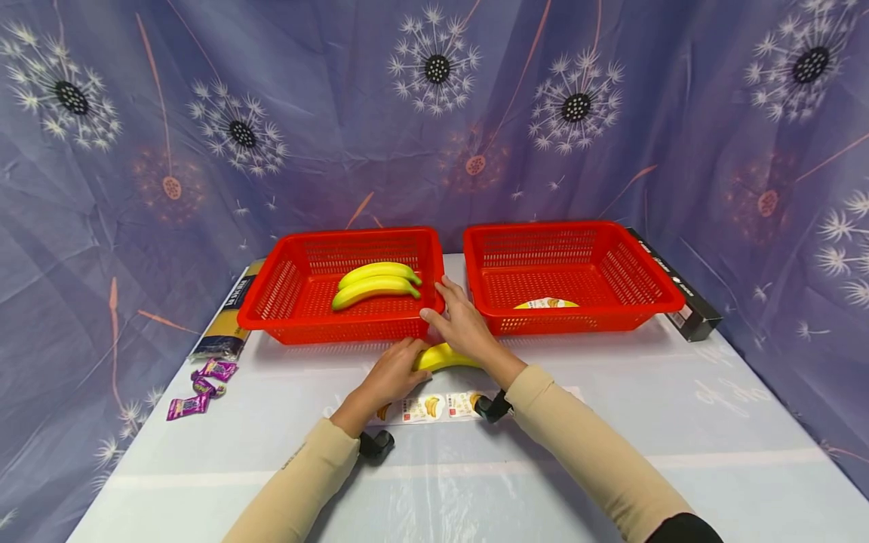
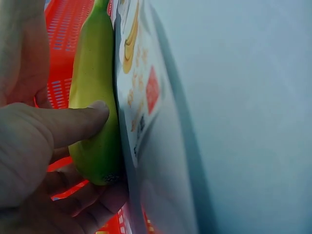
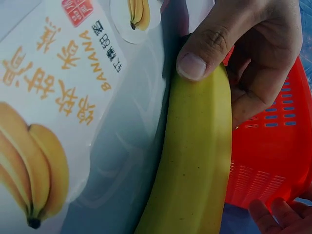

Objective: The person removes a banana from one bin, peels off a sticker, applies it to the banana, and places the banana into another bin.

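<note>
My left hand pinches the left end of a yellow banana low over the table. In the left wrist view its thumb lies across the banana's greenish end, with fingers behind it. Above the banana's right part is my right hand, fingers reaching forward with their tips right at the left red basket's near right corner. Its fingertips show against the red in the right wrist view. Beneath the banana lies a strip of banana-picture labels. Two more bananas lie in the left basket.
A second red basket stands to the right, with a yellow labelled item partly behind its front wall. A black box sits beside it. Purple wrapped candies and a black-and-gold packet lie at left.
</note>
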Demonstrator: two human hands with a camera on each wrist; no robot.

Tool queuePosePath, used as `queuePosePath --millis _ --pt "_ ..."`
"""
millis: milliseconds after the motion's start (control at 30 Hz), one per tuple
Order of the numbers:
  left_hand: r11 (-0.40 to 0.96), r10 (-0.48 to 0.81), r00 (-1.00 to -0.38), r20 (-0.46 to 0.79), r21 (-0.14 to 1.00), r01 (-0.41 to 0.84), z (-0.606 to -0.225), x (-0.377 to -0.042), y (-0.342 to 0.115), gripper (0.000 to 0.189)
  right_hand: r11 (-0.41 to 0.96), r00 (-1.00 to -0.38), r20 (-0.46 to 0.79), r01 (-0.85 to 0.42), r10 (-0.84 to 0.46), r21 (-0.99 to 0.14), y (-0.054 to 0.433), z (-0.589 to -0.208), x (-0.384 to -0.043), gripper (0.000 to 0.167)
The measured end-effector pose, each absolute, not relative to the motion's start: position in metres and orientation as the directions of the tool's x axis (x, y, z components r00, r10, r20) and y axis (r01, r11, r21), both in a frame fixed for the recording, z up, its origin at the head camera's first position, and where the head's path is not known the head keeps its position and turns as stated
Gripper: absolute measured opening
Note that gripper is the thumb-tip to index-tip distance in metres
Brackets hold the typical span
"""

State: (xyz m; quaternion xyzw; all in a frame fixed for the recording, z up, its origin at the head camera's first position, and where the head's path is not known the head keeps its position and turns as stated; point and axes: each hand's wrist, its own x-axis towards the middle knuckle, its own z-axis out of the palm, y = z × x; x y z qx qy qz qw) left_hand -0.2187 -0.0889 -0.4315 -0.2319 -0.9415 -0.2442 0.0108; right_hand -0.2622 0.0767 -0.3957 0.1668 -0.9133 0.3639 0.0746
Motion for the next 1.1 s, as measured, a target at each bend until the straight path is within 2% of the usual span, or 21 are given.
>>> queuePosePath --millis 500,700,900,1100 --pt "0.77 0.418 -0.899 0.133 0.473 0.428 -0.433 -0.215 -0.089 0.04 0.665 -0.923 0.284 -0.385 -0.26 -0.64 0.078 -0.398 -0.26 0.07" --pt "0.765 0.416 -0.899 0.137 0.482 0.428 -0.434 -0.215 -0.089 0.039 0.67 -0.926 0.254 -0.378 -0.28 -0.639 0.082 -0.394 -0.255 0.069" --pt "0.769 0.406 -0.904 0.133 0.485 0.417 -0.433 -0.214 -0.089 0.041 0.68 -0.918 0.177 -0.383 -0.355 -0.626 0.098 -0.385 -0.239 0.07" --pt "0.767 0.395 -0.91 0.13 0.499 0.404 -0.432 -0.215 -0.088 0.042 0.66 -0.892 0.228 -0.443 -0.389 -0.606 0.129 -0.378 -0.209 0.059"
